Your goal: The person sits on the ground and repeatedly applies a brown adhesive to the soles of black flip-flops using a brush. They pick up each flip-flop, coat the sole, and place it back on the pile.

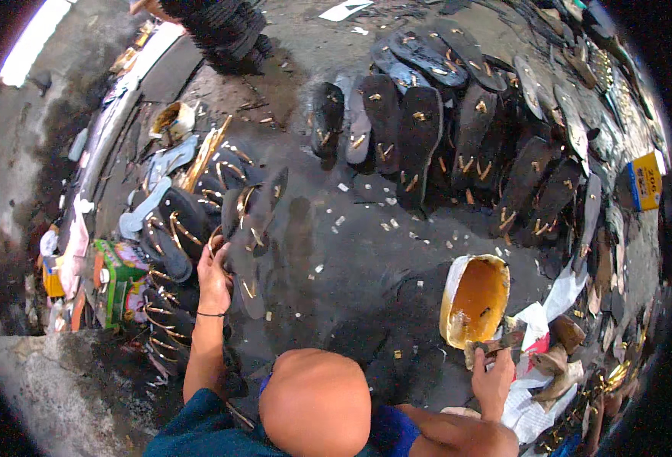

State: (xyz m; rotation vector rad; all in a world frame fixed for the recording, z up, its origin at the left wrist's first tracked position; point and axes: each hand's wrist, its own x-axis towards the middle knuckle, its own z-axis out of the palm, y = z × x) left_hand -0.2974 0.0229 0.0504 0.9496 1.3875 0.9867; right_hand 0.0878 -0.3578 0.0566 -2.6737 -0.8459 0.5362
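- Head view, eight o'clock: the left hand (214,286) is narrowed at a gold strap (215,233) beside a dark sandal (233,209), likely to steady it; how firmly, I cannot tell.
- Between four and five o'clock: the right hand (494,378) pinches a dark, flat, brush-like tool (497,342) at the tub's near rim, perhaps so drips fall inside.
- Four o'clock: that pale tub (449,305) holds amber-brown stuff (482,286) with a dark speck, probably set there for easy reach.
- Ten o'clock: a smaller tub (187,120) has brown matter inside.
- One o'clock: more sandals (420,137) lie side by side, perhaps so their gold straps stay uncovered.
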